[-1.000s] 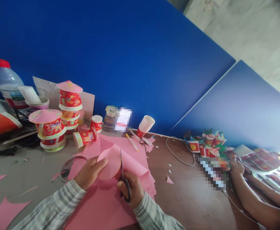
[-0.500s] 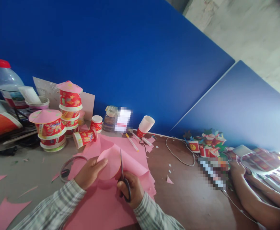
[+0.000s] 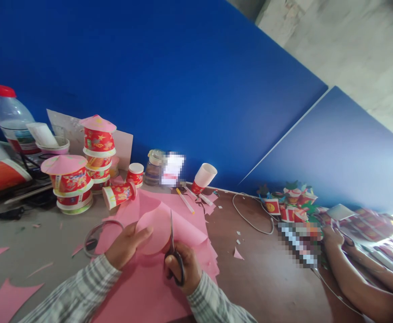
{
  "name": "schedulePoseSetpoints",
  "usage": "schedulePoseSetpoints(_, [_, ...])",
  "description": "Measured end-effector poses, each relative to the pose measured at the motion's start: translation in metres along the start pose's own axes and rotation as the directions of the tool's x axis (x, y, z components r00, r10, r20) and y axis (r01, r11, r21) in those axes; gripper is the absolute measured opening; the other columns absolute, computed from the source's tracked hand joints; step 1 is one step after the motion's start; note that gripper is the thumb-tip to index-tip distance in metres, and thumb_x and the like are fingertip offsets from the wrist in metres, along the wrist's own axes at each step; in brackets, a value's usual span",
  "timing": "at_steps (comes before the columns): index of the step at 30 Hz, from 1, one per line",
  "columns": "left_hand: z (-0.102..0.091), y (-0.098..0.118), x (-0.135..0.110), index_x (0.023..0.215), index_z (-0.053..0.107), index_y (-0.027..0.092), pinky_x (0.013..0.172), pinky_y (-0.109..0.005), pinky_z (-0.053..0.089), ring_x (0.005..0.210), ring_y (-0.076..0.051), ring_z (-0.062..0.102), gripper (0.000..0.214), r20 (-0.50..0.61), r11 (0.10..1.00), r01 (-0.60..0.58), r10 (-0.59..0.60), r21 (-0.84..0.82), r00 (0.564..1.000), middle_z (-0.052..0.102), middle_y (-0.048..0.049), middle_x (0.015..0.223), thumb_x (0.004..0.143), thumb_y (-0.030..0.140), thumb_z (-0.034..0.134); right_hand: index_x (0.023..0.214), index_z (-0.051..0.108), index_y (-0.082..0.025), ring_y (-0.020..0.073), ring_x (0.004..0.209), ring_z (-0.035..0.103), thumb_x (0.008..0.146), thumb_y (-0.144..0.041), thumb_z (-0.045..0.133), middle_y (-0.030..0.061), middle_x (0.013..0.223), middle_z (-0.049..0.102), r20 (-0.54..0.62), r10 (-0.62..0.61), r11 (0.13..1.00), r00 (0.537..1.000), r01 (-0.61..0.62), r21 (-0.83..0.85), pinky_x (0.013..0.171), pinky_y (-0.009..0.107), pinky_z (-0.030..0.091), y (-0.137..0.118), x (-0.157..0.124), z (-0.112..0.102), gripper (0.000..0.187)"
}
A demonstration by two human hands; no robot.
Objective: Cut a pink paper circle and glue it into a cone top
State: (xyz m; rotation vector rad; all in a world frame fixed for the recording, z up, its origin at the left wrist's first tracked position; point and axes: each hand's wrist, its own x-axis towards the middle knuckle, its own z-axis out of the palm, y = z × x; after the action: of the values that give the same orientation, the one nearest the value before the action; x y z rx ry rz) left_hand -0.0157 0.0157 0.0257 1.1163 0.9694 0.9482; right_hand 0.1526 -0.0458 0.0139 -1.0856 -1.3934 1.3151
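Between thumb and fingers, my left hand pinches a sheet of pink paper whose near part has a rounded edge. My right hand grips a pair of dark-handled scissors, fingers through the loops. The blades point up and away from me, upright beside the paper's curved edge, and look nearly closed. Beneath both hands lie more pink sheets, spread over the table. A roll of clear tape rests just left of my left wrist.
Stacked red paper cups with pink cone tops stand at the left, near a red-capped bottle. A glass jar, a yellow marker and a white-and-red cup are farther back. Another person's arms work at the right.
The scissor blades have tipped slightly to the right and closed a little along the paper's curved edge. My left hand keeps its hold, having shifted only slightly.
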Motion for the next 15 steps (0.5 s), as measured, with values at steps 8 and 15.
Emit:
schedulePoseSetpoints(8, [0.017,0.003,-0.013,0.085,0.060,0.018,0.067,-0.040,0.046,0.075,-0.028,0.056,0.050,0.125,0.969,-0.089,0.120,-0.229,0.985,0.067,-0.0074,0.076,0.044,0.046,0.065,0.066,0.056,-0.018,0.0102,0.035,0.043,0.070,-0.056,0.057,-0.0034,0.042,0.051,-0.071,-0.109,0.994,0.992,0.109,-0.001,0.038,0.018,0.035,-0.009,0.002,0.005,0.038])
schedulePoseSetpoints(15, [0.027,0.005,-0.012,0.063,0.063,0.021,0.062,-0.037,0.050,0.067,-0.026,0.058,0.041,-0.235,0.992,-0.123,0.113,-0.028,0.965,0.068,-0.0046,0.061,0.044,0.056,0.058,0.076,0.057,-0.018,0.0105,0.039,0.046,0.070,-0.054,0.058,-0.0031,0.048,0.053,-0.061,-0.075,0.997,0.995,0.074,-0.021,0.041,0.018,0.037,-0.011,-0.003,0.018,0.037])
